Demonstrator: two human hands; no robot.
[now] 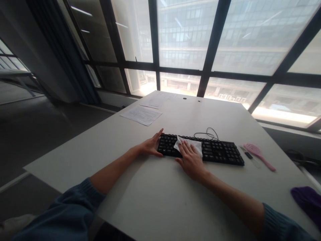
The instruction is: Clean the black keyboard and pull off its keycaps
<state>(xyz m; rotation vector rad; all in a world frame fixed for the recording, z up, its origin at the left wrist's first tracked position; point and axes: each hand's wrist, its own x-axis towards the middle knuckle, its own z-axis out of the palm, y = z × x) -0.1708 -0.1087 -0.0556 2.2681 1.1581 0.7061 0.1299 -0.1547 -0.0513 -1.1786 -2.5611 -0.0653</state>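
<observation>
A black keyboard (220, 151) lies across the white table in front of me. My left hand (151, 145) grips its left end, the thumb along the near edge and the fingers reaching to the far edge. On the keys, left of the middle, is a white wipe (197, 145), which looks like a tissue or thin cloth. My right hand (190, 159) presses the wipe down onto the keys, fingers extended over it and thumb near the keyboard's front edge. The keys under the wipe are hidden. Behind the keyboard its black cable (210, 134) lies in a loose loop.
A pink hairbrush (259, 155) and a small dark item (248, 155) lie right of the keyboard. Purple cloth (306, 201) rests at the table's right edge. Printed papers (141, 114) lie at the far left. Windows stand behind the white table (150, 201).
</observation>
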